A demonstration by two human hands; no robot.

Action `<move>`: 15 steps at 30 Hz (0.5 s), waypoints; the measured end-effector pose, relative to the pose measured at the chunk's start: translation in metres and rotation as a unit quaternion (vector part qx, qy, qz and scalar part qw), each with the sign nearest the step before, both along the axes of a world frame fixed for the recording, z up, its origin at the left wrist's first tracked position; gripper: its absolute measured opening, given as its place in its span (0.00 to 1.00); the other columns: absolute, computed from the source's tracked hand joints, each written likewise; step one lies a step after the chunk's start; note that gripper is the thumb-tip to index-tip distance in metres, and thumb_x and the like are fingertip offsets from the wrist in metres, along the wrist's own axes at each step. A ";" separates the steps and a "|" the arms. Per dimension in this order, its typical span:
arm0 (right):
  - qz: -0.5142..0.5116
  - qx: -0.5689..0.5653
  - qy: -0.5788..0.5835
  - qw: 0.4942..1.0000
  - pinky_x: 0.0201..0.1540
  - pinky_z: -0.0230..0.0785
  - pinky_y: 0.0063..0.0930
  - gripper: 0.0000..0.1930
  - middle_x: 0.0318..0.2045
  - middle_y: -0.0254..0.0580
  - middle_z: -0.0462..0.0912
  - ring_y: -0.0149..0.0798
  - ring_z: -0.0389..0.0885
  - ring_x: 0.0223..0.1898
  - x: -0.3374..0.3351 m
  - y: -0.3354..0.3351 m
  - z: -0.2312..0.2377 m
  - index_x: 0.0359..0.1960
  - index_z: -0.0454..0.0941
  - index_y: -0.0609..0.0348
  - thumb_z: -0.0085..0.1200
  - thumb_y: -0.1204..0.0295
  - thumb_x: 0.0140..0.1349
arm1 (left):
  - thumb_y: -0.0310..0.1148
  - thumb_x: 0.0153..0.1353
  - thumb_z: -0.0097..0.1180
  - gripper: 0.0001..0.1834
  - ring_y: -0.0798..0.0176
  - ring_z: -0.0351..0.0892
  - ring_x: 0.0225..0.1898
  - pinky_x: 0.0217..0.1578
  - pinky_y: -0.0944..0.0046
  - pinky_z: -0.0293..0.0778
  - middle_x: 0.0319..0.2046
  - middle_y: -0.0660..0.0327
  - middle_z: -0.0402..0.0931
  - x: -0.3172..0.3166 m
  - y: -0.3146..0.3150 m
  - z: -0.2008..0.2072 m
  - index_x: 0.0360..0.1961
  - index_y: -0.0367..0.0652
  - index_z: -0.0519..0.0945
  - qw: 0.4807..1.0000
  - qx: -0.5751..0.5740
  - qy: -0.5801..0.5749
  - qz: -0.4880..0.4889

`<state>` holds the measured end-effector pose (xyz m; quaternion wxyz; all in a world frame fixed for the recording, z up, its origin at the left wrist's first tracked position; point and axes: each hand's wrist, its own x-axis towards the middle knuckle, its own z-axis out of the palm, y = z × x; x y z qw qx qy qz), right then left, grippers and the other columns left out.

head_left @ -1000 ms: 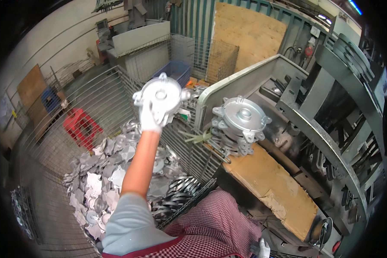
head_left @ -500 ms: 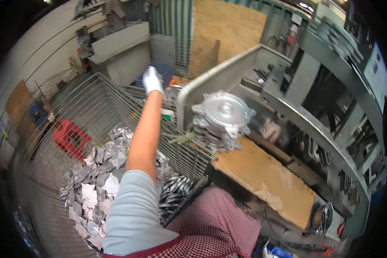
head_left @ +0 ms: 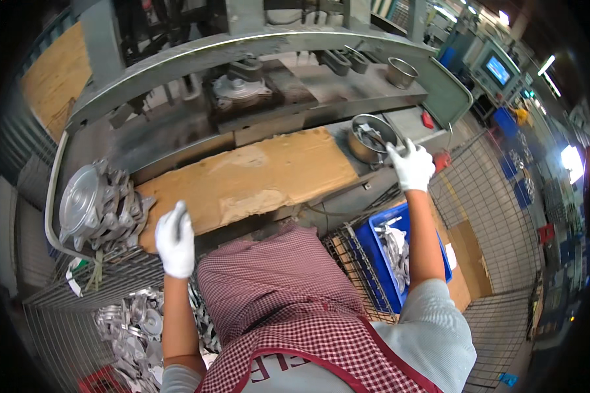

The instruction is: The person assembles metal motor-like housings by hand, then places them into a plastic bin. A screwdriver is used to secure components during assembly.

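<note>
My left hand [head_left: 175,242], in a white glove, hovers by the left end of a worn cardboard sheet [head_left: 255,173]. Its fingers are extended, and nothing shows in them. To its left stands a stack of round silver metal covers [head_left: 85,203] with lugged rims. My right hand [head_left: 412,167], also gloved, is raised at the right with thumb and fingers apart, close beside a steel pot [head_left: 364,152] containing small items. Another metal cover [head_left: 239,90] sits under a clamp on the machine bed beyond the cardboard.
A wire basket [head_left: 42,321] holding many metal parts is at lower left. A blue bin [head_left: 380,278] with metal pieces stands below my right hand. A steel bowl [head_left: 402,73] rests on the machine bed, a screen [head_left: 497,69] farther right. Wire mesh [head_left: 505,216] borders the right.
The view has swung right, bringing the machine and blue bin into sight. My left hand has come back from beyond the wire basket to the cardboard. My right hand has appeared.
</note>
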<state>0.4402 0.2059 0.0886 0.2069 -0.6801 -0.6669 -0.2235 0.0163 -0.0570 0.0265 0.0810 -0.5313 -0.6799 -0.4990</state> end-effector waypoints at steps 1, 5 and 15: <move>-0.021 -0.061 -0.028 0.998 0.47 0.72 0.46 0.33 0.41 0.54 0.83 0.55 0.82 0.40 0.003 0.004 0.004 0.56 0.76 0.46 0.50 0.38 0.57 | 0.25 0.60 0.57 0.14 0.52 0.78 0.39 0.44 0.58 0.73 0.37 0.52 0.79 -0.003 0.017 -0.008 0.47 0.36 0.80 1.000 -0.016 0.020 -0.004; 0.090 -0.191 0.120 0.970 0.51 0.72 0.45 0.29 0.45 0.53 0.83 0.55 0.81 0.47 0.026 0.036 -0.018 0.58 0.75 0.45 0.51 0.44 0.60 | 0.33 0.61 0.57 0.13 0.48 0.79 0.39 0.43 0.55 0.74 0.36 0.50 0.79 -0.014 0.055 -0.037 0.45 0.38 0.82 0.989 -0.111 0.046 0.090; 0.360 -0.054 0.455 0.812 0.52 0.70 0.31 0.21 0.46 0.50 0.84 0.43 0.82 0.48 -0.075 0.066 0.036 0.47 0.81 0.62 0.59 0.57 0.60 | 0.41 0.62 0.55 0.14 0.45 0.78 0.37 0.42 0.50 0.73 0.32 0.47 0.78 -0.010 0.059 -0.035 0.42 0.44 0.84 0.958 -0.198 0.065 0.196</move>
